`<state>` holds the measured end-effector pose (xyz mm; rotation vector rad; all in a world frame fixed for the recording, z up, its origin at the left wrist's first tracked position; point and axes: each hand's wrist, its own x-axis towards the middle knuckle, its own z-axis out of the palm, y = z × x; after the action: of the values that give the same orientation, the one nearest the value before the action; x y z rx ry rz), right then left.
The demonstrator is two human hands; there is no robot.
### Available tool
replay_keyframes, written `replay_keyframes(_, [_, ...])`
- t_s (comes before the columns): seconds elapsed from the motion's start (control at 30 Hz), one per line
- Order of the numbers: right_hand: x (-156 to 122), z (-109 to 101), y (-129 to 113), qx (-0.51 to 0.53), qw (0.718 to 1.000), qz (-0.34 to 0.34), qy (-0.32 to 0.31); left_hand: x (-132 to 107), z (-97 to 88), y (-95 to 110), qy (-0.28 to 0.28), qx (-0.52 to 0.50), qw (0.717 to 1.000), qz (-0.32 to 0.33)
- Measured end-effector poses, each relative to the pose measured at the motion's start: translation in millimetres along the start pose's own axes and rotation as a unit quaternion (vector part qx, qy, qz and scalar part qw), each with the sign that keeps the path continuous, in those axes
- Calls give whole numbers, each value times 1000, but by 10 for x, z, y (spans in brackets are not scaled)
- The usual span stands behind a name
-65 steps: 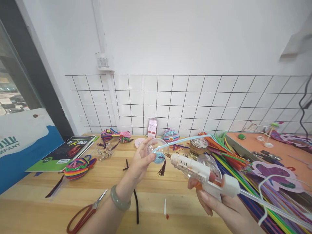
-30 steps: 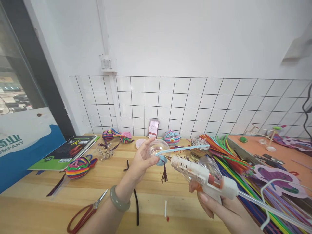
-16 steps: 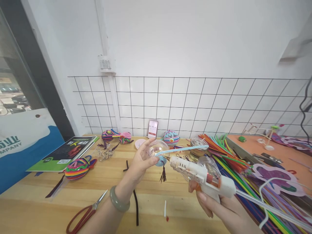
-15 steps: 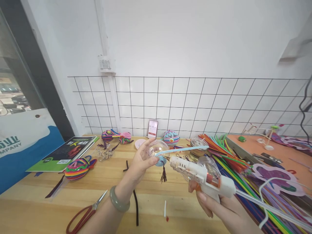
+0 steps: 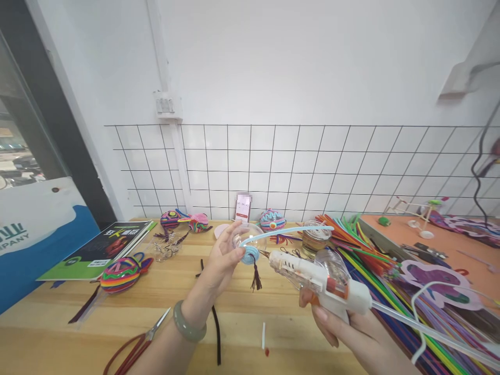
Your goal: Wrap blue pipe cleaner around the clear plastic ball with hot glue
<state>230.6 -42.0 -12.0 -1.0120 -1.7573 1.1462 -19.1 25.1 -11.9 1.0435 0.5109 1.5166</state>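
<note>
My left hand is closed around the side of a clear plastic ball. A light blue pipe cleaner is coiled on the ball's lower part, and its loose end sticks out to the right. From the coil hangs a dark tassel. My right hand grips a white hot glue gun by its handle, with a clear glue stick coming out of the back. The gun's nozzle points left, close beside the coil; whether it touches I cannot tell.
Red-handled scissors lie at the front left, near a rainbow striped ball and a magazine. A phone leans on the wall. Bundled pipe cleaners cover the right side, beside an orange board.
The ball has turned and shifted slightly left, showing more of the blue coil. A small gap has opened between the coil and the nozzle. The view has also shifted a little.
</note>
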Motion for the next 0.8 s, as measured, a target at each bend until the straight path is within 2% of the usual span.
replay_keyframes(0.2, [21,-18,22,2,1000,-1,3,9,3,23,11,-32,999,-4])
replay_keyframes(0.3, [50,-48,68,4,1000,-23,-8,38,-11,42,31,-46,998,4])
replay_keyframes(0.43, [95,-71,166,-40,998,-39,8,100,-75,79,91,-58,994,24])
replay_keyframes(0.57, [165,-18,231,-162,984,-43,53,156,-159,162,174,-51,982,55])
replay_keyframes(0.63, [217,40,240,-229,970,-76,28,171,-187,215,194,-51,977,76])
replay_keyframes(0.7, [268,119,263,-280,955,-95,-28,175,-193,260,198,-53,975,90])
replay_keyframes(0.8, [313,281,364,-330,939,-78,-61,158,-156,291,192,-56,975,92])
